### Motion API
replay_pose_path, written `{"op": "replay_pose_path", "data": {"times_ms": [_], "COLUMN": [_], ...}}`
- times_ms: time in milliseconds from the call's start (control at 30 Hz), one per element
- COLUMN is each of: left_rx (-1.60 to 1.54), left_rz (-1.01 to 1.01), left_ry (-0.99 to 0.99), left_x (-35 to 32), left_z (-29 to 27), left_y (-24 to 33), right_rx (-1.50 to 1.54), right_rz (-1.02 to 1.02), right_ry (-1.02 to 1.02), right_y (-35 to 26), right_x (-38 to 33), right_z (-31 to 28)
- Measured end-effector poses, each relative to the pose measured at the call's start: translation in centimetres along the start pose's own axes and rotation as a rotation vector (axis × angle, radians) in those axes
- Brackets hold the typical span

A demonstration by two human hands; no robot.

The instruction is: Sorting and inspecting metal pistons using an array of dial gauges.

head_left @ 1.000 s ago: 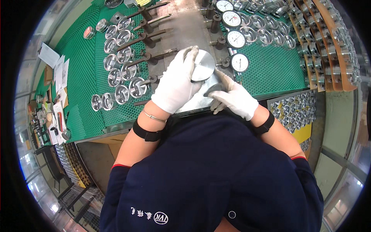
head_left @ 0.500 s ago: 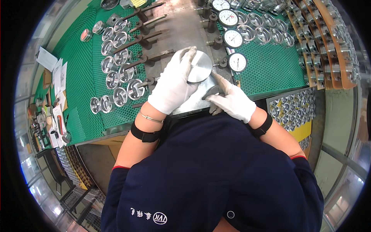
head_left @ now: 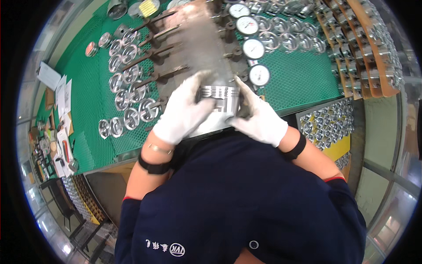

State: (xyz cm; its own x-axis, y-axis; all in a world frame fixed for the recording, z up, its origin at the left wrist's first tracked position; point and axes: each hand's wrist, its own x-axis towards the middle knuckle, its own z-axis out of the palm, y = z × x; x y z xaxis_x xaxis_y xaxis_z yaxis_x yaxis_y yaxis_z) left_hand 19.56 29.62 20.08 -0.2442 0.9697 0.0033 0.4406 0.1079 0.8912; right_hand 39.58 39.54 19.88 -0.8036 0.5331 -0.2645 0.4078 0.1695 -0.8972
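Note:
A silvery engine piston [head_left: 224, 96] with ring grooves round its upper side is between my gloved hands, just above the metal bench plate [head_left: 206, 127]. My left hand [head_left: 187, 110] wraps its left side, thumb across the front. My right hand [head_left: 259, 115] curves round its right side, fingers at the far edge and thumb low at the front. A dark shape shows between the right palm and the piston; I cannot make out what it is. Dial gauges [head_left: 259, 75] on metal stands rise just beyond my right hand.
Pistons [head_left: 132, 119] stand in rows on the green mat [head_left: 88, 127] at left, with more [head_left: 289, 42] at far right. Metal bars on posts [head_left: 169, 75] jut out beside my left hand. Stacked trays of pistons [head_left: 382, 75] stand right; papers [head_left: 63, 97] lie far left.
The piston has turned from showing its flat round top to showing its grooved side. My right hand, earlier closed on a dark round piece, has come up beside the piston. The view has shifted slightly.

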Motion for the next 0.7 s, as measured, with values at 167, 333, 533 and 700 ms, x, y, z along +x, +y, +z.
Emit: {"op": "replay_pose_path", "data": {"times_ms": [167, 333, 533, 700], "left_rx": [-0.135, 0.498, 0.860, 1.073], "left_rz": [-0.056, -0.144, -0.497, -0.608], "left_ry": [-0.137, 0.512, 0.090, 0.199], "left_x": [-1.4, -5.7, -14.3, -15.6], "left_z": [-2.5, -10.0, -11.0, -8.5], "left_y": [6.5, -4.8, -17.8, -19.6], "right_rx": [0.251, 0.347, 0.103, 0.271], "right_rz": [-0.193, -0.174, -0.229, 0.209], "right_ry": [0.033, 0.511, 1.208, 1.162], "right_y": [-1.3, -2.1, 0.8, 4.6], "right_x": [-0.3, -0.4, -3.1, -6.4], "right_z": [-3.6, -13.2, -31.8, -42.3]}}
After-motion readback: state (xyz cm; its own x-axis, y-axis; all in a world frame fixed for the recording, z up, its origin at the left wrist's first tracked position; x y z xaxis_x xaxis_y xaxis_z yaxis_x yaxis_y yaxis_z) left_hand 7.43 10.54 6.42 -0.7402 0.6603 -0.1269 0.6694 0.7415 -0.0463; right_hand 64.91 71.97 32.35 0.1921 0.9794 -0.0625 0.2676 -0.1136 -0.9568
